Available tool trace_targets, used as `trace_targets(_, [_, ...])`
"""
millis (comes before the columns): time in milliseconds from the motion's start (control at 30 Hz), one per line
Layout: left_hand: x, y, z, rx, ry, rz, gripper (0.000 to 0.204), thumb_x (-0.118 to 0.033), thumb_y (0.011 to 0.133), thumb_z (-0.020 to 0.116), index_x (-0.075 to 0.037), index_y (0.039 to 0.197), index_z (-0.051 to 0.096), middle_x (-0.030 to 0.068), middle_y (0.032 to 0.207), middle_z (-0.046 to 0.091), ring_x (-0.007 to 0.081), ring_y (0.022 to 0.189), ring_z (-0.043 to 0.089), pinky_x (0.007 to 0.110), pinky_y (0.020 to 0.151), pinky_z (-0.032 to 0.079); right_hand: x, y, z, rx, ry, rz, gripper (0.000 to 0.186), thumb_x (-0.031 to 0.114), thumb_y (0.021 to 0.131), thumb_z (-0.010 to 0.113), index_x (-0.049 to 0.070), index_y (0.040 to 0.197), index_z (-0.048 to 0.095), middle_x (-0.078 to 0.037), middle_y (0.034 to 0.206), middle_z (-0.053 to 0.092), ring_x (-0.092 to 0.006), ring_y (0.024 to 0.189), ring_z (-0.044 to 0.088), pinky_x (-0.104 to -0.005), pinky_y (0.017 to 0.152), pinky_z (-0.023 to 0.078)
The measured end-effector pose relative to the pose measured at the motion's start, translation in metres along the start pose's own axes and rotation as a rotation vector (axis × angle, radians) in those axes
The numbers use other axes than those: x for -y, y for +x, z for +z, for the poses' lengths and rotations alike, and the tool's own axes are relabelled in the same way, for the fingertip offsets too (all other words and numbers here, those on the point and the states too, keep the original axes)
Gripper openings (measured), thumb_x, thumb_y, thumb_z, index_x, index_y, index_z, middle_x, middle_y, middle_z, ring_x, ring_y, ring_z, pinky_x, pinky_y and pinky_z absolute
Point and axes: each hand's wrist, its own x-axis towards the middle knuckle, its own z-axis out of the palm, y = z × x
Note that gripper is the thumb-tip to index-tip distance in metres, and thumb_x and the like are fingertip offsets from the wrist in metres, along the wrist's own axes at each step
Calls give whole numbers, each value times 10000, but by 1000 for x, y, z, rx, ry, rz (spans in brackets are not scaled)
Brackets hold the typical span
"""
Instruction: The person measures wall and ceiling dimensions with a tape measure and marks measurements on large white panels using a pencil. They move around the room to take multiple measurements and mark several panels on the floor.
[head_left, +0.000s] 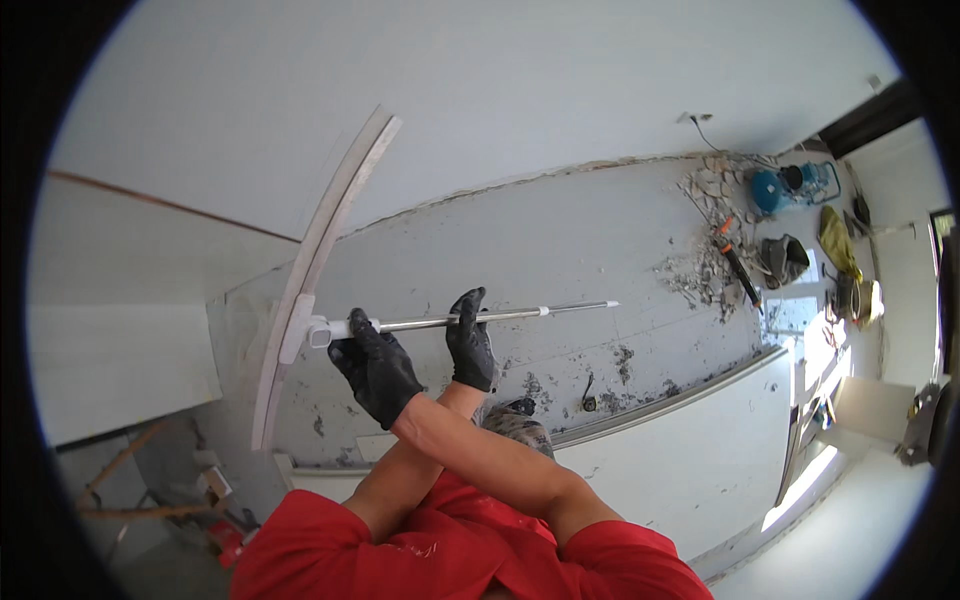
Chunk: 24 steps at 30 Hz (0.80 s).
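A telescopic metal pole [520, 315] with a white grip lies across in front of me. At its left end a white bracket joins it to a long, slim, pale bar [325, 230], a wide-headed tool of squeegee shape. Both my hands wear black gloves, and my forearms cross, the right one on top. My right hand [375, 370] is closed at the white grip beside the bracket. Farther right along the pole, my left hand [470, 345] is closed round the metal tube. The pole's thin tip points right, touching nothing.
Rubble [710, 270] lies along the wall at right, with an orange-black caulking gun [738, 265], a dark bucket [785, 260] and a blue compressor [790, 187]. A large white panel [680, 450] lies right of my legs. A tape-measure-like object [589, 402] is on the stained floor.
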Motion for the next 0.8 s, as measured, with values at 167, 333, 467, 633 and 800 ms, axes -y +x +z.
trace_targets(167, [-157,15,-83,-33,-255,156,492,-432,1157,669,-147,771,559,-10,730,523,159,721,545,426,983,544,-79,-51,36,289,-824,-29,405,257,1197,572,-53,1453,620,-220,1264,751,-311,1089,771,-407,921,647])
trace_targets(333, [-282,51,-219,-409,-519,31,622,-599,1043,771,-193,696,451,22,616,434,236,611,489,496,766,544,-22,-44,-44,183,-2666,-1085,979,457,883,907,68,1678,488,-235,1693,480,-471,1589,420,-604,1295,352])
trace_targets(467, [-322,62,-306,-603,-629,-215,659,-715,969,791,-206,730,447,0,617,414,251,607,486,505,725,562,92,-66,-89,-61,-3095,-739,1080,436,845,915,74,1724,404,-249,1673,497,-467,1579,427,-607,1320,314])
trace_targets(633, [-357,96,-419,-793,-667,-296,615,-698,999,761,-210,761,471,-18,604,395,211,553,433,455,627,475,183,-53,-69,-375,-3047,113,618,426,894,881,135,1417,728,-176,1252,786,-392,1170,754,-530,979,617])
trace_targets(800, [-462,116,-519,-818,-761,-185,541,-636,1096,659,-96,1110,618,-5,614,342,210,558,433,439,573,432,120,35,44,-182,-3176,121,431,564,941,801,193,1157,840,-140,1074,831,-408,1035,789,-542,912,633])
